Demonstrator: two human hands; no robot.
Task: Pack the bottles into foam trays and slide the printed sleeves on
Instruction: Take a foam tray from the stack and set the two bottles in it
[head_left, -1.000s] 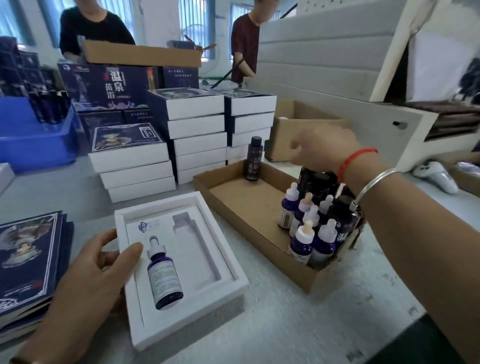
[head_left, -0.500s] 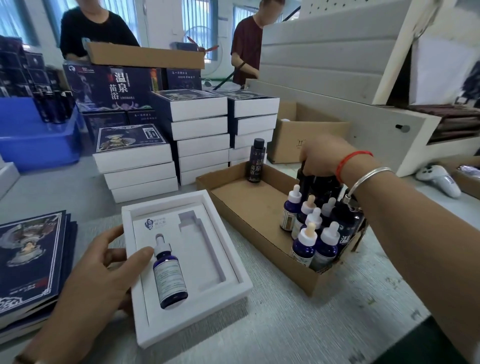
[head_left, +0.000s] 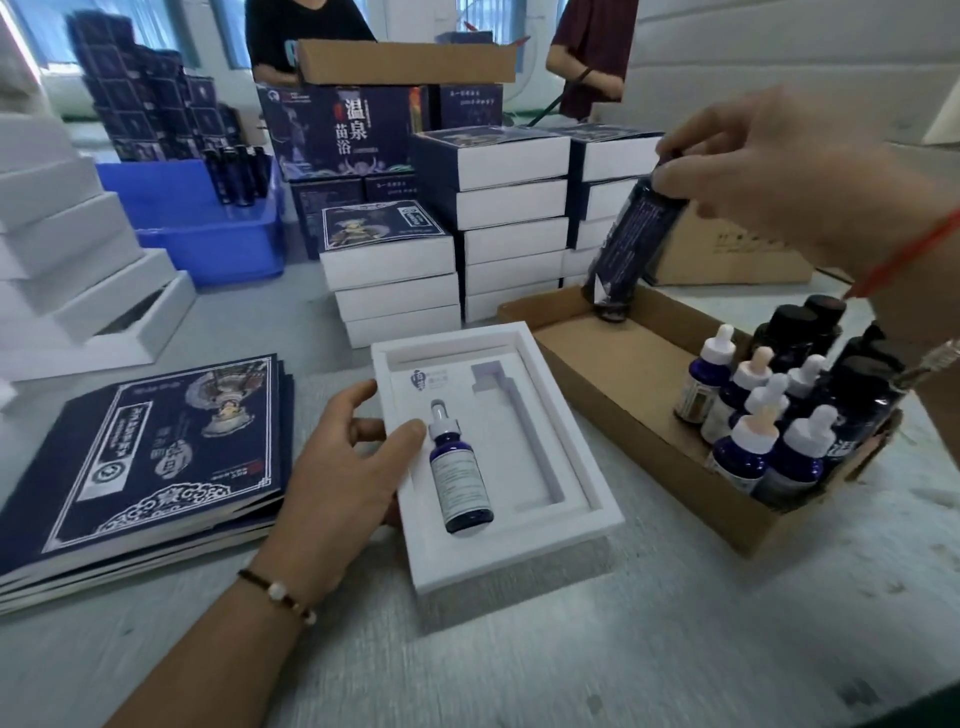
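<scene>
Looking down from the head view, the right hand pinches the cap end of a tall dark bottle, tilted above the far end of the cardboard box. The left hand steadies the foam tray on the desk, its grip loose, thumb on the inner face beside the dropper bottle already lying in its slot. The long slot is empty. Filling is likely half done; next the dark bottle must be laid flat along that slot
</scene>
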